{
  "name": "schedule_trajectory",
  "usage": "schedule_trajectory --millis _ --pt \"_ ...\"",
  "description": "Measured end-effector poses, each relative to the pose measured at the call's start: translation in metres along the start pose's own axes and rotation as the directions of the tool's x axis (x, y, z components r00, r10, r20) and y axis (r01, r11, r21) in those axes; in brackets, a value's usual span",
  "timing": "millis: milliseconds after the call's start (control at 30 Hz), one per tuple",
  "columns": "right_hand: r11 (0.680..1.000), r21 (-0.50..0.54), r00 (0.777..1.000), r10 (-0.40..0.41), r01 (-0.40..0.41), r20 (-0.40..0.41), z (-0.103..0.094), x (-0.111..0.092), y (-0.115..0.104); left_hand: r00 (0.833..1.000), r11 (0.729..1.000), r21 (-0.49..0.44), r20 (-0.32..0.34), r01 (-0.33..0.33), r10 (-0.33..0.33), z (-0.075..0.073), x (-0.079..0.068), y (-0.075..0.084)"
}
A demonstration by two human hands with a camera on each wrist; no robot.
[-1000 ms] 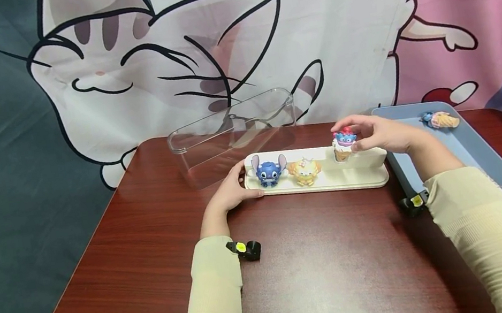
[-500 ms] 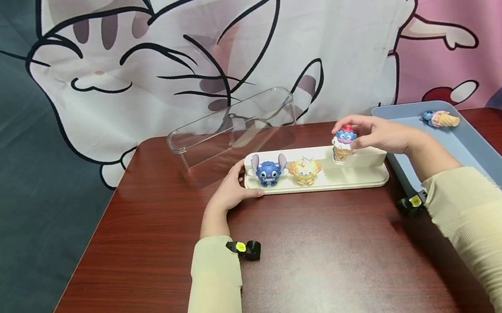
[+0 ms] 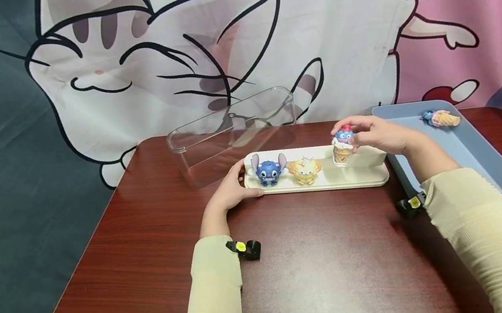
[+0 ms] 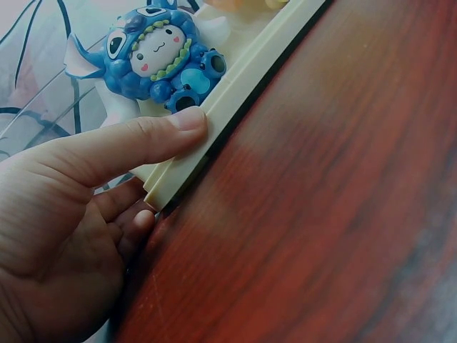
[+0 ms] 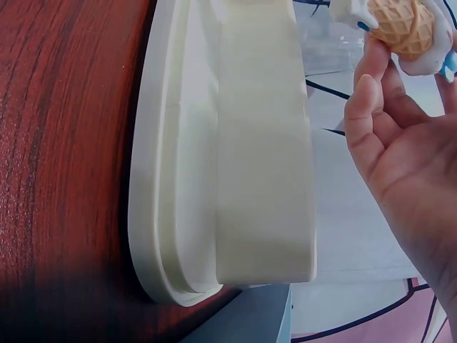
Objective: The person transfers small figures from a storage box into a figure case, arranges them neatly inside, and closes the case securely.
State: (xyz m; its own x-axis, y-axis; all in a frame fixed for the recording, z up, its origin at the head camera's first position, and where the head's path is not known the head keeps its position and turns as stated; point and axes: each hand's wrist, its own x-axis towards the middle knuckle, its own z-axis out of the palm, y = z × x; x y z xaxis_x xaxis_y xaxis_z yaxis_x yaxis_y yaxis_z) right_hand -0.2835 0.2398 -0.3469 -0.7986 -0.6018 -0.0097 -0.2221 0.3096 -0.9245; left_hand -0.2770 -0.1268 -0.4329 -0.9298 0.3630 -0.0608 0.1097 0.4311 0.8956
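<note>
A cream stepped display base (image 3: 356, 178) lies on the table. My left hand (image 3: 229, 192) grips its left end, the thumb (image 4: 161, 136) on the front rim and the other fingers around the end. Beside that thumb a blue long-eared figurine (image 4: 150, 53) sits on the base's lower step. To its right sits a yellow figurine (image 3: 305, 171). My right hand (image 3: 379, 134) pinches an ice-cream cone figurine (image 3: 342, 153) with a blue face and red top, upright over the base's raised rear step. In the right wrist view its waffle cone (image 5: 403, 28) appears apart from the base.
A light blue tray (image 3: 479, 149) stands to the right, with another cone figurine (image 3: 442, 118) lying in it. Behind the base's left part is a clear plastic cover (image 3: 234, 140). A printed curtain (image 3: 346, 12) hangs behind the table.
My right hand has shifted very slightly, tipping the ice-cream cone figurine a little so that more of its cone shows. My left hand, the base and the other figurines have stayed put.
</note>
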Motion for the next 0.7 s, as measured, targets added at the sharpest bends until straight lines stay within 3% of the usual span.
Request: schedule_trajectory --millis 167,400,700 --pt "1.0 -0.023 1.0 -0.02 0.019 -0.024 0.0001 -0.0001 -0.0003 1.0 1.0 0.017 -0.001 0.0 0.0 0.0003 0.0014 -0.001" --pt "0.997 0.07 0.999 -0.033 0.034 -0.02 0.0017 0.0009 -0.0009 1.0 1.0 0.022 0.001 0.001 -0.001 0.0001 0.0008 -0.0001" --pt "0.999 -0.04 0.994 -0.01 0.006 -0.106 0.0059 0.0002 -0.0029 1.0 1.0 0.025 -0.002 0.005 -0.005 -0.0003 0.001 -0.0003"
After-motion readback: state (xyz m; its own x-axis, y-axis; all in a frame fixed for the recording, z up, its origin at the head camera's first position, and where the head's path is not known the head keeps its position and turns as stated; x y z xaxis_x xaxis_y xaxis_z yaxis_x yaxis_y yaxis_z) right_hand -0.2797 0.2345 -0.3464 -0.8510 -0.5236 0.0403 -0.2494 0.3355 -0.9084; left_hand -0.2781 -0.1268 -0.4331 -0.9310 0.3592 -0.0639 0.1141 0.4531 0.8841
